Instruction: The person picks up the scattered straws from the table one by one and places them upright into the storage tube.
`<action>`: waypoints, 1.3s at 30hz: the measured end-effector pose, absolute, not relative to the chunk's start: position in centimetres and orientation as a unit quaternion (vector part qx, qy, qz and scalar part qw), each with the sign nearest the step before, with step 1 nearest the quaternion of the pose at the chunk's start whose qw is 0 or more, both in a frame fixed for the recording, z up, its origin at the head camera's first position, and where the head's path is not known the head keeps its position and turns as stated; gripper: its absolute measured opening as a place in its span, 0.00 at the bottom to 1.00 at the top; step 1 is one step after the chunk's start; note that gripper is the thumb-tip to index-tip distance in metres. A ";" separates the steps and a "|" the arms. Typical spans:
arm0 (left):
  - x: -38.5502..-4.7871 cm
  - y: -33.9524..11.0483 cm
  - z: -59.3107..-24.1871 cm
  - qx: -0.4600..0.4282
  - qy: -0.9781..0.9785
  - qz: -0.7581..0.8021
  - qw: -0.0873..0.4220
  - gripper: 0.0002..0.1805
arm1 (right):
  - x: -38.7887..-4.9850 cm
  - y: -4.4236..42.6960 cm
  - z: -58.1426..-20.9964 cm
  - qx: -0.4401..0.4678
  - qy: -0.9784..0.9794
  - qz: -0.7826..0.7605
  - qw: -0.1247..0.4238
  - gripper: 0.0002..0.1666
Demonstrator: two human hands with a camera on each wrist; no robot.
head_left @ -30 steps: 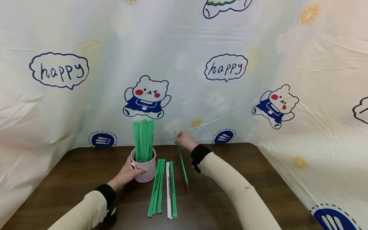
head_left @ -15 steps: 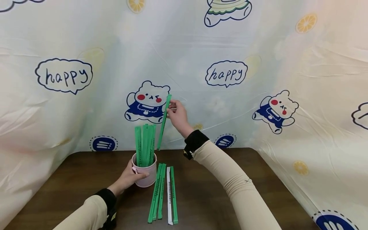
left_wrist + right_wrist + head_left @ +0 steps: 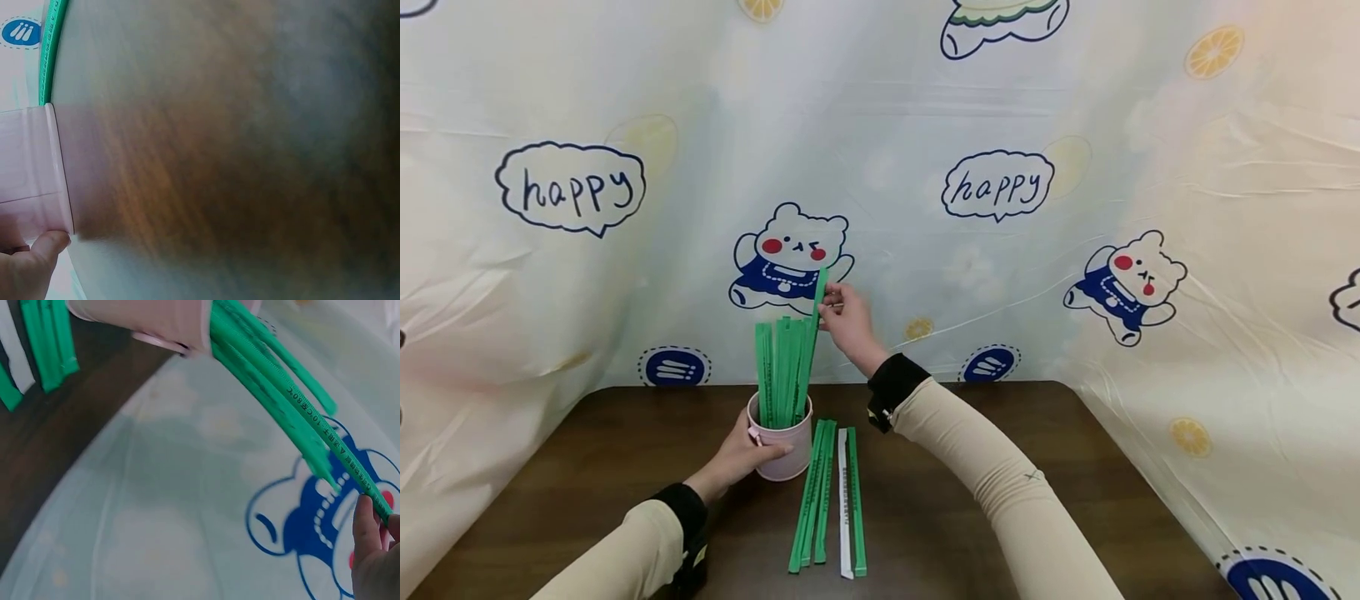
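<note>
A small pink pail [image 3: 796,457] stands on the table with several green paper-wrapped drinking straws [image 3: 781,367] upright in it. My left hand [image 3: 737,460] grips the pail from its left side, thumb across the front; its thumb [image 3: 51,247] shows in the left wrist view. Above the pail's right side, my right hand [image 3: 850,327] pinches one green wrapped straw [image 3: 337,447] near its top end. The held straw slants down into the pail's mouth, alongside the others. Whether its lower end touches the bottom is hidden.
Right of the pail lie several green wrapped straws [image 3: 812,500], a white wrapped straw [image 3: 845,508] and another green straw [image 3: 857,510], roughly parallel on the dark wooden table [image 3: 970,500]. A printed curtain [image 3: 895,125] hangs behind the table's far edge.
My right hand has lifted a green straw from right of the row, carried it up and left, then lowered it into the pail's mouth. My left hand stays on the pail.
</note>
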State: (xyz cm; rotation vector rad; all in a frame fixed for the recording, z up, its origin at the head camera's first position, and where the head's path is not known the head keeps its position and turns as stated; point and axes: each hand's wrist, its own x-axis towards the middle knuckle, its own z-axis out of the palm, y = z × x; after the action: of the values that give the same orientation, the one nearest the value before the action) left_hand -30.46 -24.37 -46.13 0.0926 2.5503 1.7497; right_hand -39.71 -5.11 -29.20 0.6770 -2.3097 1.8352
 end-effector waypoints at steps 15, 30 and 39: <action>-29.9 -24.0 -46.5 0.021 0.825 0.563 0.028 0.62 | -38.8 -5.6 -35.9 0.242 -0.774 0.585 -0.008 0.24; -30.0 -24.1 -46.3 0.027 0.820 0.571 0.024 0.61 | -38.8 -5.1 -37.6 0.251 -0.781 0.570 -0.031 0.25; -30.2 -24.4 -45.8 0.032 0.820 0.571 0.026 0.61 | -39.4 -2.0 -38.7 0.268 -0.826 0.495 -0.031 0.19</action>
State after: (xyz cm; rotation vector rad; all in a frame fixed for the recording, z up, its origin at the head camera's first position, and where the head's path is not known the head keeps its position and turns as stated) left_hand -30.15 -24.38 -45.82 0.0990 2.5344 1.7633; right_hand -39.38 -1.97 -38.65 0.8606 -2.6480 1.5862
